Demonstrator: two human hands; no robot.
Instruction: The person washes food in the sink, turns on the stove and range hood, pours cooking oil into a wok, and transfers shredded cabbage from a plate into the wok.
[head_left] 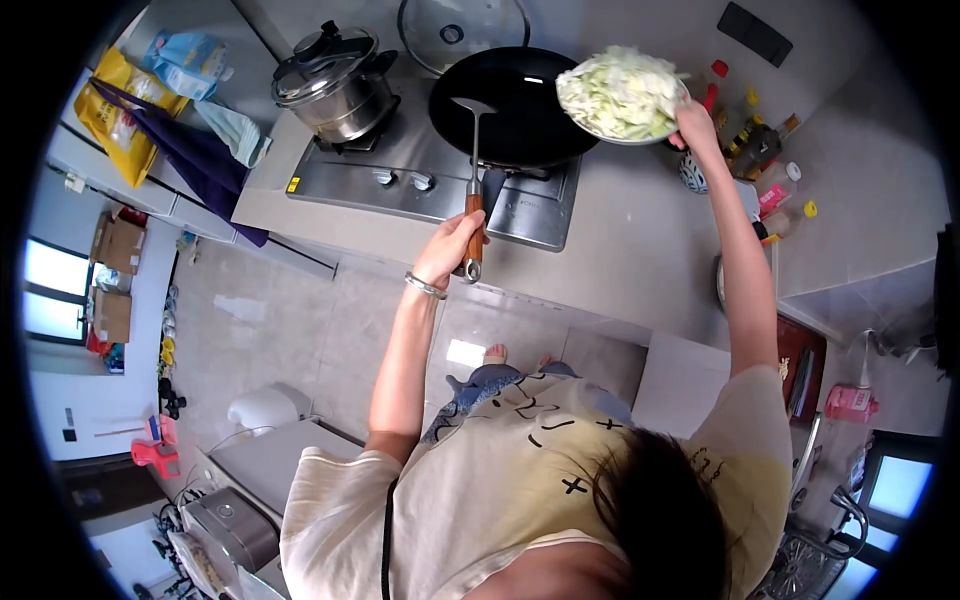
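Note:
My left hand (452,246) is closed around the wooden handle of a metal spatula (475,150). The spatula's flat head hangs over the left side of a black wok (530,110) on the stove. The wok's dark handle points toward me right beside the spatula, and I cannot tell whether my left hand also touches it. To the right, my right hand (692,128) grips the edge of a plate heaped with shredded cabbage (622,92). The plate is level and overlaps the wok's right rim from above. The inside of the wok looks dark, with no food visible.
A steel pot (335,88) stands on the left burner of the stove (350,192). Behind the wok leans a glass lid (460,32). Several sauce bottles (760,150) line the counter at right. A dark cloth (205,150) and a yellow bag (125,110) are at far left.

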